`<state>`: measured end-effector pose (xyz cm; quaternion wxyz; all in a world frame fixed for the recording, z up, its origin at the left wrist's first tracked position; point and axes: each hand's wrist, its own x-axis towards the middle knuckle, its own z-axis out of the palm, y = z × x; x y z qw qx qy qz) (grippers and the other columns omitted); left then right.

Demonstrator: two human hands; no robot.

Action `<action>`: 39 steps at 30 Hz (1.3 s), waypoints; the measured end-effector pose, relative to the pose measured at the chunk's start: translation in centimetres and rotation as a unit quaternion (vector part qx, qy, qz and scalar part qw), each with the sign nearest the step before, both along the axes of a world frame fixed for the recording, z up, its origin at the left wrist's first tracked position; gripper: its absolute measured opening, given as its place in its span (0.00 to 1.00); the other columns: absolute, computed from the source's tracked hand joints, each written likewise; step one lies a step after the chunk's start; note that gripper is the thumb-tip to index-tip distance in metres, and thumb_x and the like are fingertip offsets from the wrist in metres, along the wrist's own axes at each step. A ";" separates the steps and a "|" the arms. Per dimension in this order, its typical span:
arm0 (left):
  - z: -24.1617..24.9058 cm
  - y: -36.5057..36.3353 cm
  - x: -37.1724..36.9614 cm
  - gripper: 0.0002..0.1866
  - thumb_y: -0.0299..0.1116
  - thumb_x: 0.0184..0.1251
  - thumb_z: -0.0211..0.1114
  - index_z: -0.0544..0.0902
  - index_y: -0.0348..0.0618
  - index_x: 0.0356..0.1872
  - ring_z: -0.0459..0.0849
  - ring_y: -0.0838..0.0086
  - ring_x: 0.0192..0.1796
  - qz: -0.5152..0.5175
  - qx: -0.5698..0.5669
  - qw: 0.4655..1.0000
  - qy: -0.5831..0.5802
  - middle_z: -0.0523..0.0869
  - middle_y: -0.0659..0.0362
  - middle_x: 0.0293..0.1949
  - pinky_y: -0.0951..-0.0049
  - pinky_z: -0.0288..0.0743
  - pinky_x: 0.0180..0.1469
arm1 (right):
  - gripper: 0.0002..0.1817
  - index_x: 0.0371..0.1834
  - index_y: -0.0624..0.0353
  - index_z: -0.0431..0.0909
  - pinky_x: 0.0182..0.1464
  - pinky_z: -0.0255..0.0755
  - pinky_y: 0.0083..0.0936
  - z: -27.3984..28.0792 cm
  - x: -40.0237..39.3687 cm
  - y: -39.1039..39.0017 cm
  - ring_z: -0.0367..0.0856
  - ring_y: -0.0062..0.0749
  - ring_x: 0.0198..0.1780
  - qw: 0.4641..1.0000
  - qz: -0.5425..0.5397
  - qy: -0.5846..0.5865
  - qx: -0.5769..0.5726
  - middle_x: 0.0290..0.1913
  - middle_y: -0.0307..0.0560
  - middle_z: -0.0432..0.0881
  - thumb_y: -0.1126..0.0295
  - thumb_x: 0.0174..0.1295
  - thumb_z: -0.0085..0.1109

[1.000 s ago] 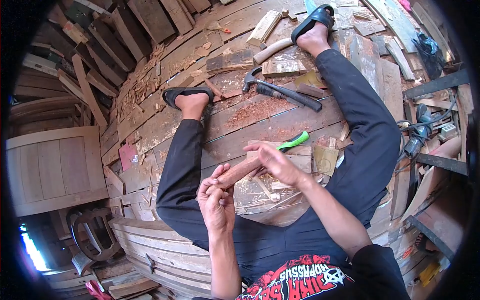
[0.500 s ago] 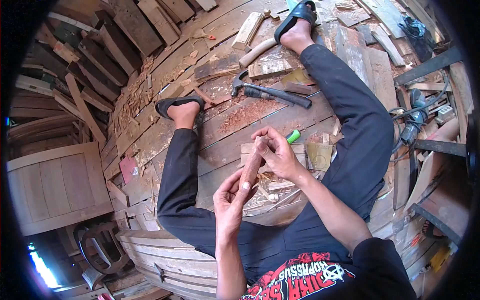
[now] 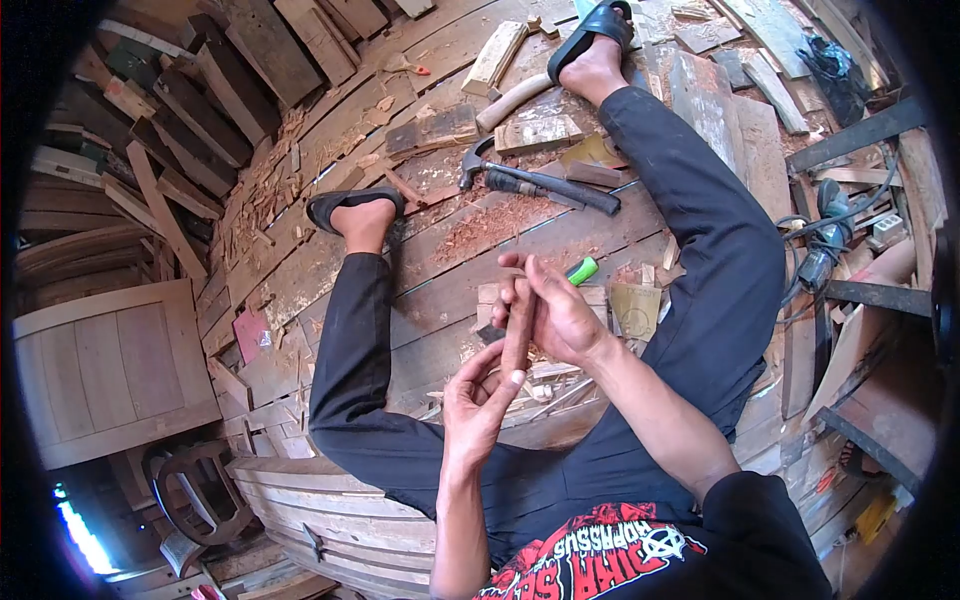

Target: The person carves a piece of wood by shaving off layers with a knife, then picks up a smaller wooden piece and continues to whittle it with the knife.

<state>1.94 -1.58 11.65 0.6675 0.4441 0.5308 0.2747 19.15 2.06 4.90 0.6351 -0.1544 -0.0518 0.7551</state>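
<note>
A short brown wooden piece [image 3: 517, 335] stands nearly upright between my hands, above the floor between my legs. My left hand [image 3: 478, 405] grips its lower end, with thumb and fingers closed on it. Around the upper end, the fingers of my right hand [image 3: 558, 315] are curled, and the palm faces the wood. Just behind my right hand lies a tool with a green handle [image 3: 582, 270], partly hidden. Below the hands, thin wood offcuts [image 3: 550, 390] lie on the floor.
A hammer [image 3: 545, 185] lies beyond my hands beside reddish shavings [image 3: 480, 232]. Wood blocks [image 3: 538, 135] and a brush [image 3: 405, 66] are farther off. Planks [image 3: 240, 85] lean at upper left. A corded power tool [image 3: 825, 240] sits at right.
The wooden piece has turned more upright and shifted slightly right. My right hand has opened its pinch at the top and now wraps lower around the piece. My left hand moved slightly right.
</note>
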 end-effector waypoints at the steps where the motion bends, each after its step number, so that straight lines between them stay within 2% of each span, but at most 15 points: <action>1: 0.1 -0.1 0.2 0.26 0.26 0.70 0.74 0.78 0.28 0.66 0.89 0.71 0.54 0.007 -0.027 1.000 0.005 0.89 0.50 0.53 0.71 0.84 0.59 | 0.23 0.65 0.52 0.72 0.47 0.82 0.30 -0.3 -0.3 0.1 0.81 0.25 0.41 0.997 -0.001 0.069 -0.015 0.37 0.35 0.77 0.47 0.82 0.51; 2: 0.4 -0.2 0.6 0.23 0.26 0.70 0.75 0.80 0.29 0.63 0.89 0.74 0.49 0.013 -0.054 0.998 0.010 0.90 0.52 0.50 0.75 0.84 0.54 | 0.22 0.63 0.51 0.72 0.45 0.81 0.29 -0.5 -0.6 0.1 0.79 0.24 0.39 0.990 -0.002 0.138 -0.030 0.35 0.33 0.75 0.46 0.82 0.51; 3: 0.5 -0.3 0.8 0.21 0.25 0.70 0.76 0.82 0.29 0.60 0.90 0.78 0.45 0.019 -0.080 0.996 0.015 0.91 0.55 0.47 0.78 0.85 0.49 | 0.25 0.52 0.49 0.75 0.37 0.73 0.24 0.0 -0.6 0.3 0.71 0.20 0.31 0.988 0.004 0.131 -0.081 0.30 0.30 0.67 0.38 0.80 0.49; 6: -0.3 -0.8 0.8 0.19 0.28 0.67 0.79 0.84 0.30 0.53 0.87 0.82 0.35 -0.037 -0.104 0.990 0.083 0.91 0.61 0.37 0.81 0.82 0.37 | 0.30 0.46 0.49 0.77 0.32 0.64 0.20 -1.0 0.4 0.1 0.67 0.17 0.27 0.978 0.050 0.199 -0.025 0.29 0.28 0.66 0.32 0.77 0.48; 7: -0.2 -1.2 1.3 0.17 0.33 0.67 0.81 0.86 0.31 0.47 0.85 0.84 0.29 -0.032 -0.089 0.992 0.087 0.89 0.62 0.29 0.81 0.78 0.31 | 0.35 0.45 0.50 0.75 0.28 0.61 0.17 -0.9 0.5 0.1 0.63 0.14 0.21 0.979 0.051 0.188 -0.060 0.26 0.29 0.66 0.26 0.75 0.43; 10: 0.2 -1.5 1.5 0.15 0.37 0.69 0.79 0.87 0.33 0.42 0.83 0.83 0.25 -0.148 -0.086 0.968 0.181 0.88 0.62 0.26 0.80 0.76 0.28 | 0.37 0.46 0.51 0.75 0.25 0.59 0.16 -1.0 1.0 0.0 0.61 0.13 0.19 0.973 0.082 0.207 -0.064 0.27 0.30 0.68 0.24 0.73 0.42; 11: 0.4 -1.7 1.7 0.18 0.41 0.69 0.80 0.87 0.33 0.40 0.80 0.84 0.23 -0.153 -0.071 0.967 0.189 0.87 0.62 0.24 0.79 0.74 0.29 | 0.38 0.46 0.52 0.76 0.25 0.59 0.16 -1.0 1.1 0.0 0.61 0.13 0.18 0.973 0.083 0.204 -0.071 0.28 0.31 0.68 0.24 0.73 0.42; 14: 1.2 -1.5 1.7 0.16 0.37 0.71 0.78 0.87 0.31 0.43 0.83 0.83 0.29 -0.207 -0.081 0.953 0.208 0.90 0.60 0.29 0.78 0.77 0.33 | 0.40 0.48 0.53 0.76 0.23 0.58 0.16 -1.0 1.6 0.2 0.60 0.13 0.18 0.971 0.081 0.209 -0.080 0.29 0.32 0.69 0.22 0.72 0.42; 17: 0.3 -2.4 1.1 0.15 0.32 0.75 0.73 0.86 0.27 0.49 0.88 0.82 0.40 -0.154 -0.066 0.981 0.096 0.93 0.54 0.37 0.77 0.82 0.43 | 0.42 0.49 0.54 0.76 0.22 0.58 0.15 -1.9 1.7 0.4 0.61 0.12 0.17 0.963 0.084 0.247 -0.070 0.30 0.33 0.70 0.22 0.71 0.42; 20: 1.5 -2.1 1.4 0.15 0.28 0.77 0.69 0.84 0.25 0.56 0.88 0.80 0.51 -0.161 -0.063 0.982 0.070 0.94 0.50 0.46 0.75 0.83 0.53 | 0.42 0.50 0.55 0.77 0.22 0.59 0.14 -2.7 1.7 0.5 0.61 0.11 0.17 0.954 0.092 0.275 -0.081 0.30 0.33 0.70 0.21 0.71 0.42; 23: 2.6 -1.3 1.2 0.17 0.26 0.77 0.68 0.82 0.25 0.60 0.89 0.76 0.53 -0.244 -0.036 0.962 0.115 0.93 0.49 0.49 0.73 0.83 0.58 | 0.43 0.50 0.56 0.78 0.22 0.59 0.14 -2.9 1.7 0.5 0.62 0.11 0.18 0.950 0.096 0.278 -0.104 0.30 0.33 0.70 0.22 0.71 0.43; 26: 0.9 -1.9 0.0 0.18 0.26 0.76 0.69 0.82 0.27 0.61 0.91 0.73 0.55 -0.247 -0.035 0.965 0.080 0.93 0.50 0.51 0.72 0.83 0.59 | 0.42 0.50 0.55 0.79 0.22 0.59 0.14 -2.7 1.6 0.6 0.62 0.11 0.18 0.951 0.094 0.272 -0.115 0.29 0.33 0.69 0.22 0.71 0.44; 29: 1.5 -1.8 0.5 0.17 0.26 0.76 0.69 0.83 0.28 0.61 0.91 0.71 0.55 -0.212 -0.028 0.974 0.074 0.93 0.49 0.51 0.71 0.83 0.60 | 0.40 0.50 0.54 0.79 0.22 0.59 0.13 -2.6 1.5 0.5 0.63 0.11 0.18 0.955 0.078 0.255 -0.130 0.28 0.32 0.69 0.23 0.71 0.45; 37: 2.0 -1.6 1.3 0.14 0.27 0.74 0.71 0.86 0.29 0.56 0.91 0.72 0.54 -0.220 0.000 0.968 0.117 0.94 0.49 0.47 0.70 0.83 0.59 | 0.38 0.50 0.52 0.78 0.21 0.58 0.14 -2.8 1.3 1.0 0.61 0.12 0.17 0.956 0.104 0.209 -0.179 0.24 0.29 0.67 0.25 0.72 0.47; 39: 1.9 -1.7 1.4 0.14 0.28 0.74 0.72 0.86 0.28 0.54 0.91 0.73 0.53 -0.218 0.009 0.970 0.108 0.94 0.50 0.46 0.70 0.83 0.59 | 0.37 0.52 0.51 0.76 0.21 0.57 0.14 -3.1 1.5 1.0 0.60 0.12 0.17 0.957 0.117 0.222 -0.144 0.25 0.29 0.66 0.25 0.71 0.49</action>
